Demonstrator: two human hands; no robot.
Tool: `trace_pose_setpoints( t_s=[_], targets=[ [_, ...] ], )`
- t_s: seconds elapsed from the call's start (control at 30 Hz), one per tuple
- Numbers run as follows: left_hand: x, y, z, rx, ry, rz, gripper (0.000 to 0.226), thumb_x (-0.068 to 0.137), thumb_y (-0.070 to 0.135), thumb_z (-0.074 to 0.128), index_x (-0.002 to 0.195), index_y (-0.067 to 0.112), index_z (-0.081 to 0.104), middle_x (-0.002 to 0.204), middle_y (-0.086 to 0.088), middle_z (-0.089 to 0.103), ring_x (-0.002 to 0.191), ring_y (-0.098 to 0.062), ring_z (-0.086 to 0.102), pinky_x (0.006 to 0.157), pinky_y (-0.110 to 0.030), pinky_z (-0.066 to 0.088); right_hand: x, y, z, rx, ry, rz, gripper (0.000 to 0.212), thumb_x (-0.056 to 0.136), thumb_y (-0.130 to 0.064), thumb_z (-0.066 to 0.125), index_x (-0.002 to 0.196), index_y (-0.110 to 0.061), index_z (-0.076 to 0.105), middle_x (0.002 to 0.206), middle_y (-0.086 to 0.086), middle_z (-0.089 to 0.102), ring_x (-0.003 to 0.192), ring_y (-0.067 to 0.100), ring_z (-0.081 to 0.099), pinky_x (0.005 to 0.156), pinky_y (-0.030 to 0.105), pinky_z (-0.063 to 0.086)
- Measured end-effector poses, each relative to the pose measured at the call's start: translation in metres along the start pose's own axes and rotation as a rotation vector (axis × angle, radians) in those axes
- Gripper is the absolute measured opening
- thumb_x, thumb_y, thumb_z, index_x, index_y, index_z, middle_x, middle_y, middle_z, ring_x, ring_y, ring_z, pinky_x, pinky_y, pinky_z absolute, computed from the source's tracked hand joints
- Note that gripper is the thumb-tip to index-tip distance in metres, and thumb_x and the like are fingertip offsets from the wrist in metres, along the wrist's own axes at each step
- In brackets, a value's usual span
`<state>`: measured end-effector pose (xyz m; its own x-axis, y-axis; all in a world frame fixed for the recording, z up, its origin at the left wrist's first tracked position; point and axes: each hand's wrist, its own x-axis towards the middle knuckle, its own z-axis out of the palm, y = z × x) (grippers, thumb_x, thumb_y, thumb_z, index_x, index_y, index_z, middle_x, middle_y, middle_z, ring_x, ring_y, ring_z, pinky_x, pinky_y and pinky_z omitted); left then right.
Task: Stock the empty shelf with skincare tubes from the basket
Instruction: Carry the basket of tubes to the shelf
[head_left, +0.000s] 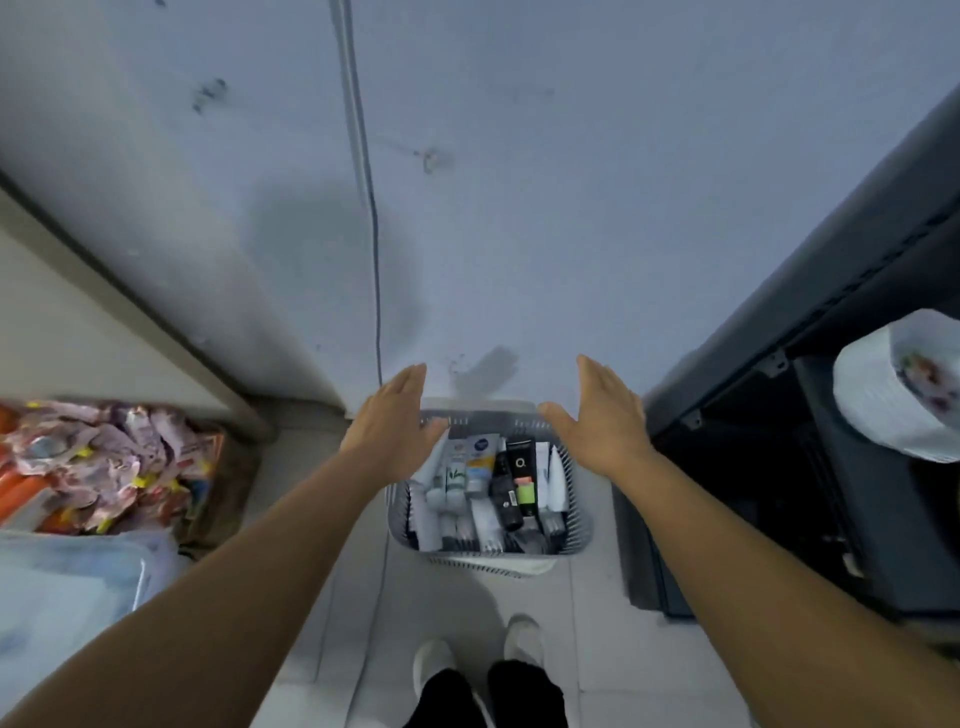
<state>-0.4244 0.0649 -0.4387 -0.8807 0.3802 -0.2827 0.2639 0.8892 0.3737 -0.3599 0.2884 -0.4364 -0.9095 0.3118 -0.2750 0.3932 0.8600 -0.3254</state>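
Both arms are stretched forward and down from the lower corners of the view, and they come together above a grey slotted basket (574, 525) that stands on the light tiled floor (457, 613), close to the wall. The left hand (395, 421) is held flat with the fingers straight and close together, pointing up and a little to the right, the thumb spread toward the basket; it holds nothing, and it hangs over the far left corner of the basket, though I cannot tell if it touches the rim. The right hand (600, 415) mirrors it over the far right corner: fingers straight, pointing up and slightly left, thumb opened inward, palm turned toward the other hand, and also empty. The two hands are apart, with the far edge of the basket between them. Inside the basket lie the skincare tubes (478, 467), many of them packed side by side, mostly white, with a black tube (521, 462) and a dark bottle (503, 488) among them. On the right side stands a dark shelf unit (810, 322), and its lower level looks dark inside. Near its right edge is a stack of white plates (883, 395). On the left is a pile of colourful packets (104, 462). Two white shoes (434, 662) of the person show below the basket.
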Motion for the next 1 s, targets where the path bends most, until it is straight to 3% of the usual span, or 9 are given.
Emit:
trace_pose_setpoints(
  t_s=[0.27,0.4,0.57,0.73,0.8,0.87,0.93,1.0],
  targets=[
    [0.034,-0.056,0.105,-0.121,-0.094,-0.221,0.071,0.093,0.035,0.052,0.152,0.017,0.016,0.157,-0.003,0.024,0.141,-0.025,0.032,0.112,-0.039,0.031,0.038,0.058,0.108,0.146,-0.076,0.123,0.079,0.092,-0.045,0.055,0.153,-0.017,0.012,0.16,0.004,0.019,0.146,0.024,0.021,0.118,0.042,0.022],
    [0.049,-0.077,0.151,-0.174,-0.107,-0.29,0.065,0.091,0.032,0.055,0.147,0.02,0.025,0.149,-0.007,0.037,0.129,-0.03,0.045,0.099,-0.039,0.04,0.052,0.089,0.153,0.206,-0.091,0.203,0.08,0.09,-0.039,0.06,0.152,-0.02,0.013,0.159,0.004,0.021,0.144,0.026,0.024,0.115,0.048,0.026],
    [0.062,-0.105,0.202,-0.225,-0.108,-0.361,0.073,0.088,0.035,0.059,0.148,0.017,0.023,0.148,-0.009,0.035,0.131,-0.03,0.041,0.103,-0.044,0.041,0.058,0.124,0.194,0.193,-0.095,0.274,0.079,0.088,-0.035,0.061,0.151,-0.023,0.016,0.156,0.006,0.025,0.138,0.031,0.033,0.109,0.055,0.034],
    [0.065,-0.125,0.244,-0.276,-0.101,-0.452,0.082,0.083,0.025,0.067,0.149,0.017,0.018,0.148,-0.01,0.034,0.131,-0.033,0.04,0.105,-0.049,0.04,0.057,0.147,0.224,0.268,-0.13,0.371,0.086,0.09,-0.031,0.061,0.154,-0.023,0.004,0.161,0.004,0.006,0.145,0.03,0.019,0.115,0.051,0.025],
    [0.066,-0.13,0.257,-0.249,-0.095,-0.462,0.083,0.082,0.021,0.068,0.148,0.017,0.019,0.148,-0.011,0.033,0.131,-0.036,0.04,0.105,-0.052,0.039,0.057,0.152,0.233,0.335,-0.13,0.389,0.084,0.092,-0.027,0.059,0.154,-0.025,0.003,0.16,0.003,0.012,0.14,0.029,0.029,0.11,0.05,0.034],
    [0.067,-0.133,0.265,-0.229,-0.061,-0.455,0.081,0.08,0.016,0.068,0.147,0.018,0.021,0.149,-0.009,0.031,0.128,-0.037,0.041,0.104,-0.052,0.04,0.057,0.156,0.241,0.364,-0.122,0.393,0.081,0.093,-0.022,0.058,0.154,-0.026,0.004,0.156,0.005,0.019,0.132,0.028,0.04,0.1,0.04,0.042],
    [0.068,-0.135,0.272,-0.252,-0.027,-0.453,0.083,0.08,0.011,0.065,0.148,0.021,0.019,0.149,-0.008,0.03,0.125,-0.038,0.045,0.101,-0.052,0.043,0.058,0.161,0.247,0.376,-0.113,0.408,0.078,0.094,-0.017,0.056,0.153,-0.028,0.007,0.151,0.007,0.027,0.117,0.023,0.048,0.083,0.027,0.043],
    [0.069,-0.139,0.276,-0.304,-0.017,-0.504,0.085,0.083,0.006,0.06,0.15,0.027,0.012,0.147,-0.01,0.035,0.117,-0.037,0.052,0.093,-0.05,0.049,0.06,0.165,0.254,0.387,-0.101,0.417,0.075,0.094,-0.013,0.053,0.152,-0.031,0.009,0.144,0.01,0.037,0.104,0.02,0.052,0.069,0.025,0.04]
  ],
)
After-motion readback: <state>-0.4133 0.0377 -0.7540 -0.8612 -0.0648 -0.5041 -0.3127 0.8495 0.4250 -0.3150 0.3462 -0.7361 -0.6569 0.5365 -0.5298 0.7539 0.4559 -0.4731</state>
